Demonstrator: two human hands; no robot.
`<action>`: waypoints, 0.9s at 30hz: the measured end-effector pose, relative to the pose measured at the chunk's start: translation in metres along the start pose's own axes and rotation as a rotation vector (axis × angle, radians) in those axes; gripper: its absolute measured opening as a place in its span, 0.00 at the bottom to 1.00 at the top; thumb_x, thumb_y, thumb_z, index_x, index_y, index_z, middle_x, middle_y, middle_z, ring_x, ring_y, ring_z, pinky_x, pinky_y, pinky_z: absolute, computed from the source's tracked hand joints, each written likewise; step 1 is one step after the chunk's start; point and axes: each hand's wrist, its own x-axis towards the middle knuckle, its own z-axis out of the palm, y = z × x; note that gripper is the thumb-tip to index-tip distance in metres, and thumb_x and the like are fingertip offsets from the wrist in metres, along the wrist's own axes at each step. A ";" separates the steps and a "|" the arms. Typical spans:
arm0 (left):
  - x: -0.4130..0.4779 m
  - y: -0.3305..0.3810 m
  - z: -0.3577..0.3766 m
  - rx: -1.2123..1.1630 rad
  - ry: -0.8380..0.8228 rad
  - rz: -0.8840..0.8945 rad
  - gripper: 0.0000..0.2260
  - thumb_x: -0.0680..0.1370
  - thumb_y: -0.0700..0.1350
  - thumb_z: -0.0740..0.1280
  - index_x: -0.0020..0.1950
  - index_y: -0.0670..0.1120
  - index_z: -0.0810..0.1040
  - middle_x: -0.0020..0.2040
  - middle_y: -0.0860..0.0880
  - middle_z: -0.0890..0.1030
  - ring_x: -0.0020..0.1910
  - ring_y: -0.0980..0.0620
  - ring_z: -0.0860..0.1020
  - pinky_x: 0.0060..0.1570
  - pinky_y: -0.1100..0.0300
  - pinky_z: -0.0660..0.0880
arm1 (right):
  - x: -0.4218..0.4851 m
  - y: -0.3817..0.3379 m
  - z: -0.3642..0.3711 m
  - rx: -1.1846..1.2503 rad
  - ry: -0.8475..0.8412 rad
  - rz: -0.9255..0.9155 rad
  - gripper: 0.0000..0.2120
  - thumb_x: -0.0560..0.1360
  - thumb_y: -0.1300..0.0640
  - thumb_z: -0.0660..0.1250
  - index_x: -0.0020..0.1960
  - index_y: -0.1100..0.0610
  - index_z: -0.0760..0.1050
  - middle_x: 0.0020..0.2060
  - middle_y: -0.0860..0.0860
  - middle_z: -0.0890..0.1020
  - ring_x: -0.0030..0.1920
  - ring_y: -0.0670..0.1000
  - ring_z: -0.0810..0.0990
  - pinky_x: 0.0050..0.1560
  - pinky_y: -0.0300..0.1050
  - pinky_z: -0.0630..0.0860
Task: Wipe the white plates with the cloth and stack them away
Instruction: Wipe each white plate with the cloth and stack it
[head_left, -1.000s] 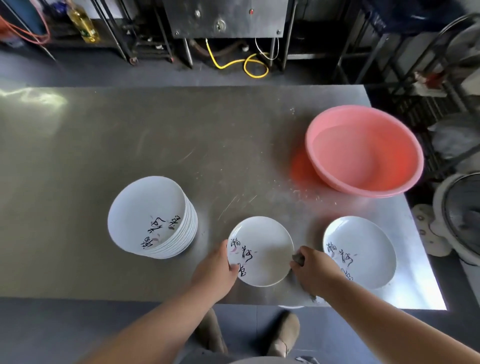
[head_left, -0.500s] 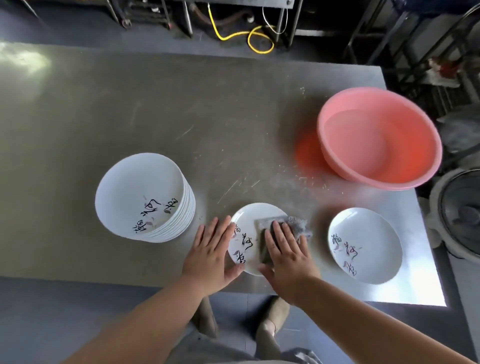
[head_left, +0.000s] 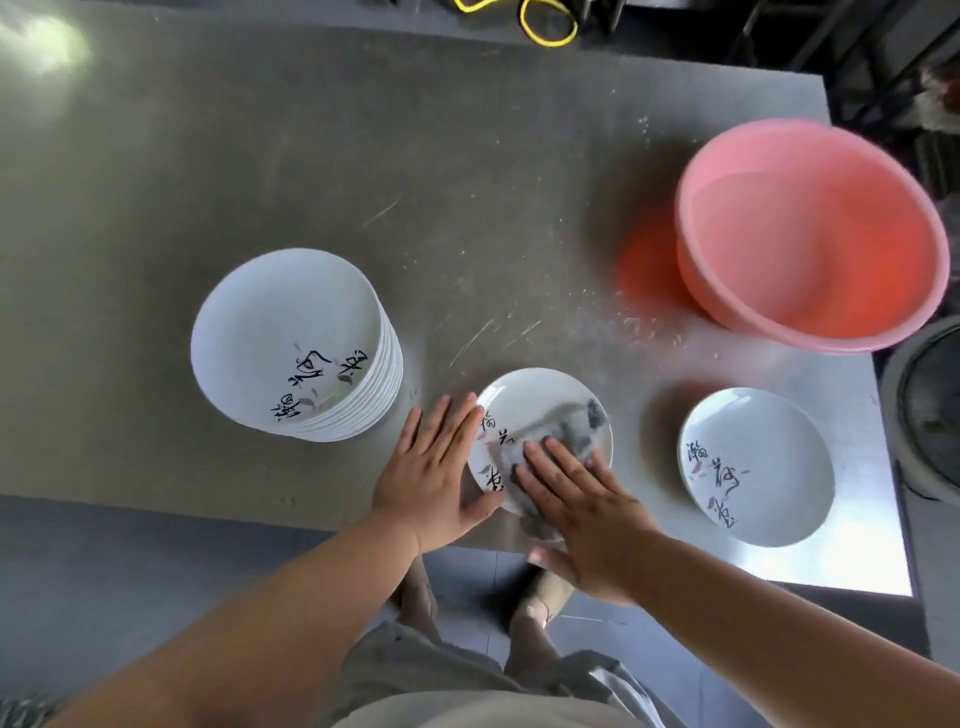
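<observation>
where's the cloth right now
In the head view the cloth lies on the middle plate, pressed under the right hand, between the stack on the left and a single plate on the right.

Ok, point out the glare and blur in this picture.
Head view: glare whitens the table at its far left corner and near right edge; motion blur smears the rim of the pink basin and the cloth under the right hand; the wide lens tilts the plate stack outward.

head-worn view, steeply down, close
</observation>
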 end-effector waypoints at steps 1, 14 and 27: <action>0.000 0.000 0.000 -0.002 0.006 0.003 0.47 0.77 0.72 0.58 0.86 0.46 0.48 0.87 0.50 0.46 0.85 0.45 0.49 0.80 0.37 0.54 | -0.008 0.009 -0.001 -0.042 0.032 0.045 0.43 0.79 0.28 0.41 0.85 0.51 0.38 0.84 0.52 0.39 0.83 0.58 0.36 0.80 0.62 0.38; -0.001 0.001 -0.002 0.035 -0.023 -0.008 0.46 0.79 0.73 0.54 0.86 0.46 0.43 0.87 0.49 0.44 0.85 0.45 0.46 0.82 0.39 0.51 | 0.014 -0.017 -0.007 0.072 -0.049 -0.015 0.43 0.78 0.26 0.33 0.81 0.51 0.26 0.79 0.50 0.23 0.76 0.52 0.19 0.79 0.56 0.27; -0.001 0.000 -0.002 0.013 0.041 0.009 0.46 0.78 0.72 0.59 0.86 0.43 0.53 0.87 0.49 0.49 0.85 0.44 0.50 0.81 0.39 0.53 | 0.068 0.027 -0.041 -0.199 0.050 0.059 0.43 0.76 0.26 0.31 0.82 0.50 0.27 0.80 0.50 0.26 0.78 0.53 0.21 0.78 0.58 0.26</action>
